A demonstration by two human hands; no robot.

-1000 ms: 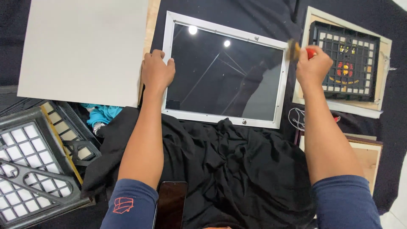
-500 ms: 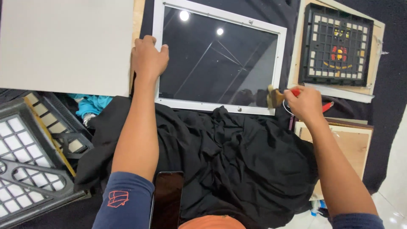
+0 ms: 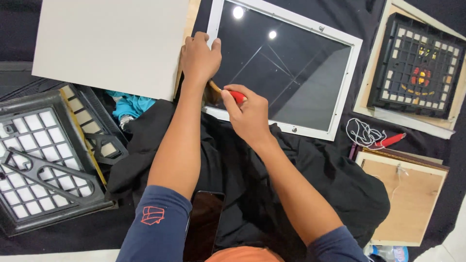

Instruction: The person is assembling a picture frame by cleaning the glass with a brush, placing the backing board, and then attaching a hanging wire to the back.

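A white-framed glass pane (image 3: 286, 73) lies flat on black cloth in front of me. My left hand (image 3: 199, 58) presses on the frame's left edge, fingers curled over the rim. My right hand (image 3: 247, 114) grips a small brush with a red handle (image 3: 237, 96), its bristles at the frame's near-left corner just below my left hand.
A large white board (image 3: 109, 43) lies at the far left. Black grid frames (image 3: 46, 155) are stacked at my left. A dark grid panel with red and yellow tiles (image 3: 417, 65) sits at the far right. A wooden frame back (image 3: 400, 199), white cord (image 3: 361, 133) and phone (image 3: 204, 225) lie near.
My right hand has carried the brush from the frame's right edge, along the near side, to its near-left corner. My left hand stays on the left edge.
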